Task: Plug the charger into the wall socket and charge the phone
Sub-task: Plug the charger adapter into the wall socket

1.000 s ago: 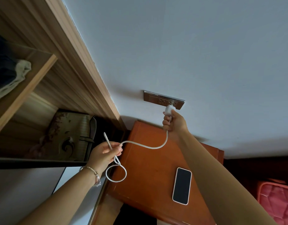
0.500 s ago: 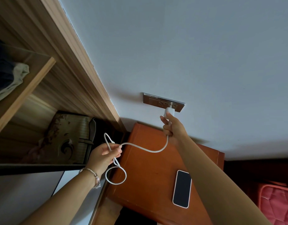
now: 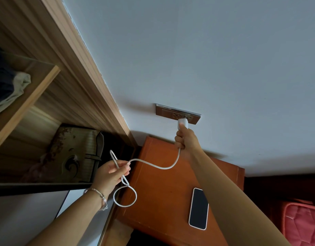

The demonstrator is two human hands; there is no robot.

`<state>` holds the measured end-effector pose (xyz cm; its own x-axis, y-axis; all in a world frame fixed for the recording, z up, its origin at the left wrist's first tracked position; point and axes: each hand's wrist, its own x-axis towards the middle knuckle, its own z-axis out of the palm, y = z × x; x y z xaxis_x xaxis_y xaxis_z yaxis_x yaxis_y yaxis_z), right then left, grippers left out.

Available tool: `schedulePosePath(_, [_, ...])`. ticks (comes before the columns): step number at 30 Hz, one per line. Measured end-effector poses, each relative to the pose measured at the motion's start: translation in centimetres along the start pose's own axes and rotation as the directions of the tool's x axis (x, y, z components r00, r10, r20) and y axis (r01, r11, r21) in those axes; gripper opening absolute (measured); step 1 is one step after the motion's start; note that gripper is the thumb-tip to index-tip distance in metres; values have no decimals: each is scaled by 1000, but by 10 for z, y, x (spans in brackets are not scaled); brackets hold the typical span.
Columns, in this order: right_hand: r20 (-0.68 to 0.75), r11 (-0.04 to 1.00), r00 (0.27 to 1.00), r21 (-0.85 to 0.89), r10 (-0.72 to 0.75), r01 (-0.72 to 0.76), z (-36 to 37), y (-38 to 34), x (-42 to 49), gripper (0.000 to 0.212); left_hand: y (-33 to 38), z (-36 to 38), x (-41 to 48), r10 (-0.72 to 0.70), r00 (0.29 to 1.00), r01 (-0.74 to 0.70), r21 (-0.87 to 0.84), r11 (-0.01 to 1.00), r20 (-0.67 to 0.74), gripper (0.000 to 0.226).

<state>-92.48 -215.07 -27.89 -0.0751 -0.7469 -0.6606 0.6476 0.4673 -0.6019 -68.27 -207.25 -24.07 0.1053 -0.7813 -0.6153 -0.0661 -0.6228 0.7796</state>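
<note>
Small white charger (image 3: 183, 123); looped white cable (image 3: 164, 168)

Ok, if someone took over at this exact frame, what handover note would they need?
Right grip holds the charger against the wall socket; full seating cannot be confirmed.
Left grip pinches the looped white cable.
Phone lies screen-up on the orange table, with no cable attached.
Done: charger brought to the socket.
Left: press it home if needed, then plug the cable into the phone.
</note>
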Motion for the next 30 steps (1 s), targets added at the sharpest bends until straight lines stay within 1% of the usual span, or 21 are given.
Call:
schedulePosePath(1, [9, 1000, 1000, 10, 6, -6, 0, 1, 0, 16, 1, 0, 0, 4, 1000, -4, -2, 1000, -2, 11])
schedulePosePath(3, [14, 1000, 1000, 26, 9, -9, -1, 3, -1, 22, 1, 0, -1, 9, 1000, -9, 1, 1000, -1, 11])
schedulePosePath(6, [-25, 999, 1000, 31, -14, 15, -3, 7, -3, 28, 1, -1, -2, 5, 1000, -5, 4, 1000, 2, 10])
schedulePosePath(9, [-62, 998, 998, 67, -5, 9, -4, 5, -4, 27, -1, -2, -2, -9, 1000, 10, -5, 1000, 3, 10])
schedulePosePath(13, [-91, 1000, 996, 30, 12, -10, -5, -1, -5, 26, -4, -4, -1, -21, 1000, 21, -8, 1000, 6, 11])
schedulePosePath(18, [-120, 995, 991, 84, 65, -55, 1, -4, -7, 19, -6, -4, 2, -32, 999, 32, -27, 999, -2, 13])
schedulePosePath(22, [-148, 991, 983, 91, 106, -94, 6, -11, -10, 17, -4, -3, 4, -34, 999, 34, -26, 999, 0, 13])
schedulePosePath(27, [-149, 967, 964, 157, 222, -199, 13, -30, -10, 16, -4, -1, 3, -36, 999, 37, -25, 999, 5, 11])
schedulePosePath(30, [-153, 972, 967, 149, 204, -181, 16, -32, -10, 15, -5, 2, 1, -43, 999, 43, -22, 999, 7, 10])
